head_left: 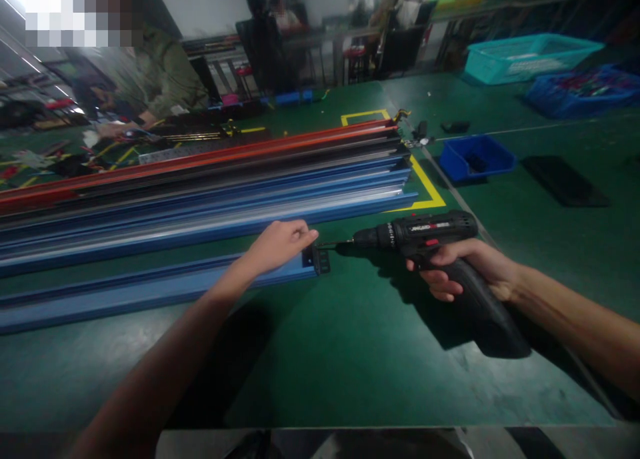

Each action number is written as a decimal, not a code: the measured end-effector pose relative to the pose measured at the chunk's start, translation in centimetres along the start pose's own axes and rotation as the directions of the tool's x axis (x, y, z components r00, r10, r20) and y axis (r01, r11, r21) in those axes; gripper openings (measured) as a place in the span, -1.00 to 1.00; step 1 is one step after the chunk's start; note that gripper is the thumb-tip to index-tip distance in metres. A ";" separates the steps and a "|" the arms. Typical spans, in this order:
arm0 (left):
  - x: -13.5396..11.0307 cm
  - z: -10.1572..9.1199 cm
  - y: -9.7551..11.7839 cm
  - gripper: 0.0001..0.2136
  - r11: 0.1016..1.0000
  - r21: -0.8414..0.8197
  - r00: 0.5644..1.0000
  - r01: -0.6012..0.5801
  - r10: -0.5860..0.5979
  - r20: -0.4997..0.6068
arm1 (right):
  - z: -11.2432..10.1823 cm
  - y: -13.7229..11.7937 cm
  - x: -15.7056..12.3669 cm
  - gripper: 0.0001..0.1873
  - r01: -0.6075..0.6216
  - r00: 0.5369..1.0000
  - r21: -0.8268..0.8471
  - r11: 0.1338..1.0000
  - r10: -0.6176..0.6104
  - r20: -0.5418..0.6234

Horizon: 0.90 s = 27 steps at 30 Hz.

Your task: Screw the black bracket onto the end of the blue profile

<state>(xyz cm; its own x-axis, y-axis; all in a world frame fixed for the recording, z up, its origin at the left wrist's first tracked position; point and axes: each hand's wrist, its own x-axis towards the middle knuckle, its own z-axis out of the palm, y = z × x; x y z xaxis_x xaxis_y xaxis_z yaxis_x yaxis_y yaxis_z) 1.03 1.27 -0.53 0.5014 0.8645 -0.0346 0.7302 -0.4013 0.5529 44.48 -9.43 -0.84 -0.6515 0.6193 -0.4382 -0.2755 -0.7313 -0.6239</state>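
My right hand (pixel 467 269) grips the handle of a black cordless drill (pixel 425 233), held level with its bit pointing left. The bit tip meets a small black end piece (pixel 321 259) on the end of a long blue metal rail (pixel 150 291) lying on the green table (pixel 350 365). My left hand (pixel 281 243) rests closed on the top of that rail's end, right beside the black piece, pressing it down.
Behind the near rail lies a stack of long blue, grey and red rails (pixel 210 179). A small blue bin (pixel 476 157) and a black flat pad (pixel 564 181) sit to the right. Teal (pixel 530 57) and blue crates stand far right. A person (pixel 155 79) works at the far left.
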 end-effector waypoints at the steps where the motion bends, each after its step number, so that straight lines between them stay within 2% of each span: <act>1: 0.1 0.0 -0.1 -0.51 1.000 0.004 1.000 -0.004 0.004 0.005 | -0.3 -0.4 0.1 -0.66 -0.006 1.000 -0.005 1.000 0.006 0.015; 8: 0.3 -0.3 0.0 -0.48 0.997 0.011 0.996 -0.077 0.076 0.043 | -3.5 -3.5 1.7 -0.58 -0.061 0.990 -0.064 0.996 0.068 0.121; 13: 0.5 -0.3 -0.1 -0.48 0.994 0.063 0.995 -0.091 0.089 0.044 | -5.3 -4.0 2.8 -0.64 -0.073 0.979 -0.089 0.993 0.089 0.184; 19: 0.5 -0.2 0.0 -0.47 0.972 0.210 0.991 -0.103 0.083 0.101 | -5.4 -3.6 2.5 -0.67 -0.083 0.975 -0.124 0.989 0.106 0.194; 27: 0.3 0.1 0.6 -0.49 0.909 0.402 0.989 -0.111 0.061 0.135 | -5.0 -3.3 2.9 -0.63 -0.028 0.987 -0.175 0.984 0.054 0.148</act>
<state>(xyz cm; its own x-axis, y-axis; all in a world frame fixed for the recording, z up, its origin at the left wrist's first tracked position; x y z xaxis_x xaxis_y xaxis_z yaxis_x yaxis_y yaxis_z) 1.60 1.25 -0.28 0.6028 0.7899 -0.1128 0.7948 -0.5820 0.1717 47.02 -3.81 -3.31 -0.7632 0.5293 -0.3707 -0.1290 -0.6869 -0.7152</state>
